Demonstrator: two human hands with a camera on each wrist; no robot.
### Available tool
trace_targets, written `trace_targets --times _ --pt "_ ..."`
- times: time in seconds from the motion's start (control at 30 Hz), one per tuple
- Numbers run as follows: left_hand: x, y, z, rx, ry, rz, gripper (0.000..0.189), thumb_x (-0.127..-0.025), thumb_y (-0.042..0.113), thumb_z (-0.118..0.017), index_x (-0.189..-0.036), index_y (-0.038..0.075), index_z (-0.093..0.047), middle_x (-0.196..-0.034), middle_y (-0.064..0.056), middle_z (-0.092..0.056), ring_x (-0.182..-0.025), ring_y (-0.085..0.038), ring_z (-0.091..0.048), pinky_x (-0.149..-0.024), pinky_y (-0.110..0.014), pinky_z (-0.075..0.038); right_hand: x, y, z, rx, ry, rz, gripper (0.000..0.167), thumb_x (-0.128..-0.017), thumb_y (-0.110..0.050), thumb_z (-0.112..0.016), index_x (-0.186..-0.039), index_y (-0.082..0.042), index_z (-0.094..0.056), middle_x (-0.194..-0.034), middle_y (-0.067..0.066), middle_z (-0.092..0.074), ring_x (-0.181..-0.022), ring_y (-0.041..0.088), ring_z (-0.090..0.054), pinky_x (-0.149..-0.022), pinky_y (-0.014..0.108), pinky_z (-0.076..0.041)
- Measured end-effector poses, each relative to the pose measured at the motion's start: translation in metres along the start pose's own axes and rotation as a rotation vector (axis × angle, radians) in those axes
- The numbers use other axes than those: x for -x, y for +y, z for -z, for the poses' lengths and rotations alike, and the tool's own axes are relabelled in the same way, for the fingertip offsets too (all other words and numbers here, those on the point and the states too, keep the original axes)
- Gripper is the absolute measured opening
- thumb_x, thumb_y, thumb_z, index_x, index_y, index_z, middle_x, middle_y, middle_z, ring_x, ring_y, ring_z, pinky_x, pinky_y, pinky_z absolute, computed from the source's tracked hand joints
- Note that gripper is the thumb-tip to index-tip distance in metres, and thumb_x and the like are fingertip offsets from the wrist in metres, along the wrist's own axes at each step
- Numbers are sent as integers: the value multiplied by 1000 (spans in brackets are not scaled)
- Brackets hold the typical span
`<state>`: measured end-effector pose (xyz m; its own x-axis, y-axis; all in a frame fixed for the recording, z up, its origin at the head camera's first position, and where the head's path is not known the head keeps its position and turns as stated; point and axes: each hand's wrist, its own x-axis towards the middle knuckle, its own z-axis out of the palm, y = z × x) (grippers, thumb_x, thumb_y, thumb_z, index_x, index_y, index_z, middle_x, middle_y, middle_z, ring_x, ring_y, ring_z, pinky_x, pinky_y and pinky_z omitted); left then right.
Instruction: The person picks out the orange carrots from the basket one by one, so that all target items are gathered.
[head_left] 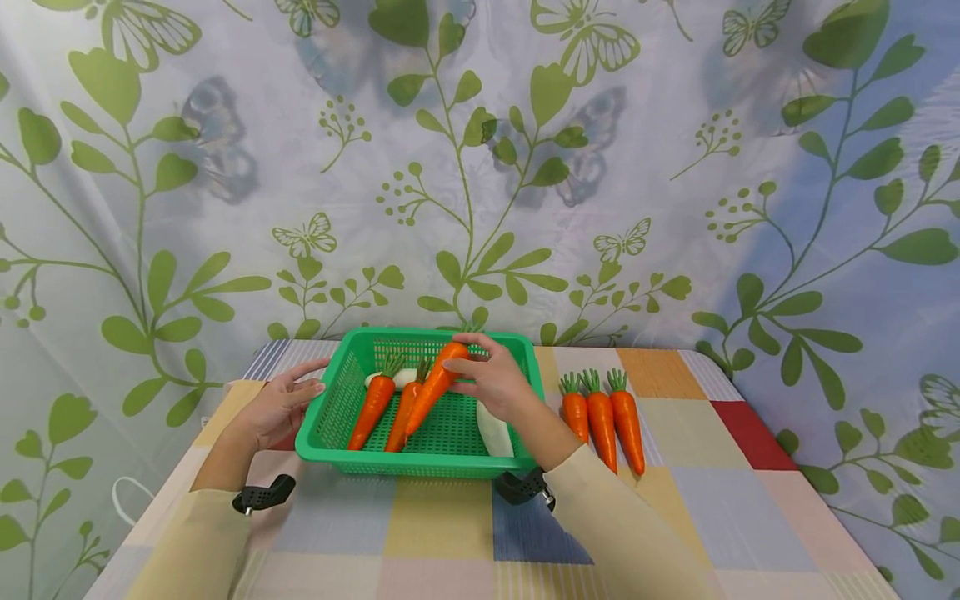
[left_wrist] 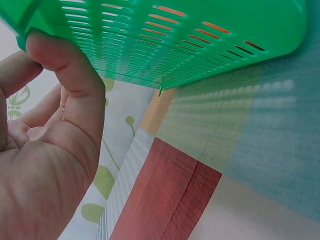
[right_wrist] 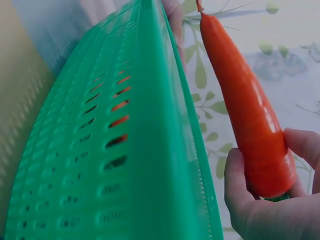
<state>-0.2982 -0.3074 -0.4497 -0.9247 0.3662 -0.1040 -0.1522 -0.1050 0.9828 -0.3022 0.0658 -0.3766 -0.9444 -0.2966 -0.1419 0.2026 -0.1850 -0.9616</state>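
My right hand (head_left: pixel 498 379) holds an orange carrot (head_left: pixel 431 396) by its thick top end, thumb on one side and fingers on the other. The carrot slants over a green plastic basket (head_left: pixel 435 468), its thin tip pointing down toward me. Inside the basket lie two carrots (head_left: pixel 372 408) with green stubs, a white radish (head_left: pixel 495 433) on the right, and another white piece (head_left: pixel 405 378) partly hidden behind the carrots. At the basket's left rim, my left hand (head_left: pixel 273 410) rests with loosely extended fingers; in the left wrist view its thumb (left_wrist: pixel 47 50) is right at the rim.
Three carrots (head_left: pixel 600 408) lie side by side on the table to the right of the basket. A patchwork-checked cloth (head_left: pixel 442 517) covers the table. Behind it hangs a curtain (head_left: pixel 480 217) printed with leaves and butterflies. A white cord (head_left: pixel 123 500) loops at the left edge.
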Motion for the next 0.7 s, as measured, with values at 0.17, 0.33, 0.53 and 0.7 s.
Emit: trace_targets --times 0.17,0.33,0.53,0.7 --pt "-1 -1 1 -3 5 5 64 -107 13 -53 -162 10 -19 -115 3 -71 -102 -13 -73 -88 -33 -62 6 -1 10 -25 10 17 52 -94 -3 -72 -142 -15 -58 -136 19 -55 -114 32 -67 -87 39 -63" --pt "-1 -2 3 -1 2 1 64 -107 13 -53 -161 10 -20 -117 2 -71 -103 -14 -74 -89 -33 -62 10 -2 19 -47 24 14 49 -95 -4 -71 -140 -18 -60 -137 18 -55 -113 31 -66 -86 37 -63" --pt "-1 -2 3 2 -2 -1 65 -107 12 -53 -162 10 -18 -117 1 -71 -103 -14 -74 -89 -33 -62 17 -4 27 -55 33 7 53 -96 -3 -69 -144 -15 -50 -136 18 -55 -111 30 -66 -88 37 -62" --pt "0 0 1 -3 1 2 66 -107 12 -53 -162 9 -17 -116 1 -70 -102 -14 -73 -89 -33 -62 24 -6 35 -71 45 22 55 -97 -3 -68 -146 -12 -45 -134 17 -54 -109 28 -65 -87 37 -61"
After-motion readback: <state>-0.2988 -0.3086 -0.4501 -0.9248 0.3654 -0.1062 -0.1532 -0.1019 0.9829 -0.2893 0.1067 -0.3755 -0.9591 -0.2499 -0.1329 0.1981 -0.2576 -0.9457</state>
